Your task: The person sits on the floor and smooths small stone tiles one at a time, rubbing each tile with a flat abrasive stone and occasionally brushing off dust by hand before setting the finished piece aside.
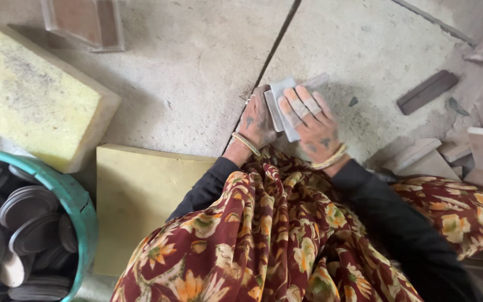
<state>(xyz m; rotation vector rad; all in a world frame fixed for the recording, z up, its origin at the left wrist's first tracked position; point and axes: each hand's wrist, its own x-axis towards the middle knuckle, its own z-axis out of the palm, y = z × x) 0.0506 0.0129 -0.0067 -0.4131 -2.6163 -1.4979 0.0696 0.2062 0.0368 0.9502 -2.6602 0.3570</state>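
Low over a dusty concrete floor (197, 72), both my hands hold one thing between them. My left hand (257, 120) grips a flat grey block (273, 109) from its left side. My right hand (310, 120) lies over a pale sheet of abrasive paper (284, 89) wrapped on top of that block, fingers pressed flat; some fingers are bound with tape. Both wrists carry thin gold bangles. Dark sleeves and a red flowered cloth (264, 235) cover my arms and lap.
A green tub (76, 198) at the lower left holds several dark round discs (26, 223). Two yellow foam slabs (29, 89) lie left of me. A dark bar (427, 91) and pale wooden offcuts (479, 156) lie to the right.
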